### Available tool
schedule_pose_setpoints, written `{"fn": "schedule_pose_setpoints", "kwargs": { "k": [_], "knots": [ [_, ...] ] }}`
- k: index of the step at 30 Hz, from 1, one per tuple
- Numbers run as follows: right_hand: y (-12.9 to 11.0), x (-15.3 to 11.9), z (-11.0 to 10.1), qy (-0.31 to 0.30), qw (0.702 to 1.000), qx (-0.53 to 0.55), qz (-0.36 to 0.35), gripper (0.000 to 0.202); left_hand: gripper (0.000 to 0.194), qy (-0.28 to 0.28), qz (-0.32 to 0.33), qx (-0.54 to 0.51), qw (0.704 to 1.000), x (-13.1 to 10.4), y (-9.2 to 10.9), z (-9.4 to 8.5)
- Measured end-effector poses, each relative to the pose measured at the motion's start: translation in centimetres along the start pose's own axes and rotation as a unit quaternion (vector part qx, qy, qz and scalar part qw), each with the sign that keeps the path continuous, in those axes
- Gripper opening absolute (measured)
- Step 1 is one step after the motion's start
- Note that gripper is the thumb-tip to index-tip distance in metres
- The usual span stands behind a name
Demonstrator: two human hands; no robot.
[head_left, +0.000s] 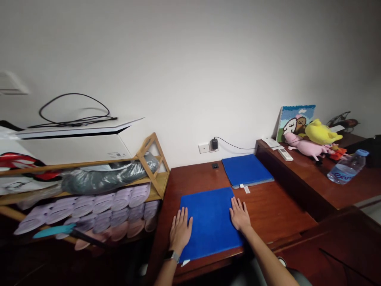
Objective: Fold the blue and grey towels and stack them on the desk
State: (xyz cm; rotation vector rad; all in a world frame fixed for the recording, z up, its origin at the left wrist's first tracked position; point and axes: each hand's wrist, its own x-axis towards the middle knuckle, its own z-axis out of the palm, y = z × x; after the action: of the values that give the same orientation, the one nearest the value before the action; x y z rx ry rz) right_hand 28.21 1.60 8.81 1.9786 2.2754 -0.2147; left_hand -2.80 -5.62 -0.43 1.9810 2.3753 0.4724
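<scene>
A square blue cloth mat (211,222) lies flat on the brown wooden desk (199,177), a white tag poking out at its near left corner. My left hand (180,230) rests on its left edge, fingers stretched out, with a watch on the wrist. On the opposite edge lies my right hand (239,214), palm down and fingers extended. Neither hand grips anything. Farther back and to the right is a second blue mat (247,170), with white tags along its near edge.
Left stands a wooden rack (160,186) with rows of lilac clogs (101,202) and a white box (86,149) on top. A higher wooden surface at right holds a water bottle (348,169), plush toys (323,133), a remote (285,154) and a picture (297,119). A black charger (214,143) sits in the wall socket.
</scene>
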Motion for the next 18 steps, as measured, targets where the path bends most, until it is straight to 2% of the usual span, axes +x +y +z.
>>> {"fn": "schedule_pose_setpoints", "kwargs": {
  "k": [4,6,8,10,14,16,18],
  "knots": [
    [0.0,-0.2,-0.6,0.006,1.000,0.010,-0.002,0.065,0.065,0.007,0.006,0.009,1.000,0.7,0.3,-0.7],
    [0.2,-1.5,0.1,0.036,0.999,0.019,0.002,0.065,0.063,0.040,0.018,0.007,0.999,0.0,0.4,-0.7],
    [0.6,-3.3,1.3,0.065,0.998,0.027,0.001,0.065,0.061,0.069,0.043,-0.008,0.997,-0.9,1.4,-0.7],
    [0.8,-4.9,2.4,0.066,0.997,0.031,-0.006,0.066,0.059,0.068,0.091,-0.036,0.993,-1.9,4.1,-1.0],
    [1.0,-6.7,3.1,0.033,0.999,0.027,-0.012,0.064,0.060,0.002,0.224,-0.100,0.970,-2.5,13.2,-2.3],
    [1.1,-6.9,2.9,0.032,0.999,0.024,-0.018,0.063,0.061,-0.032,0.249,-0.122,0.960,-2.2,17.2,-2.7],
    [1.1,-6.8,2.8,0.037,0.999,0.022,-0.028,0.062,0.062,-0.057,0.249,-0.128,0.958,-2.0,19.3,-2.7]
  ]
}}
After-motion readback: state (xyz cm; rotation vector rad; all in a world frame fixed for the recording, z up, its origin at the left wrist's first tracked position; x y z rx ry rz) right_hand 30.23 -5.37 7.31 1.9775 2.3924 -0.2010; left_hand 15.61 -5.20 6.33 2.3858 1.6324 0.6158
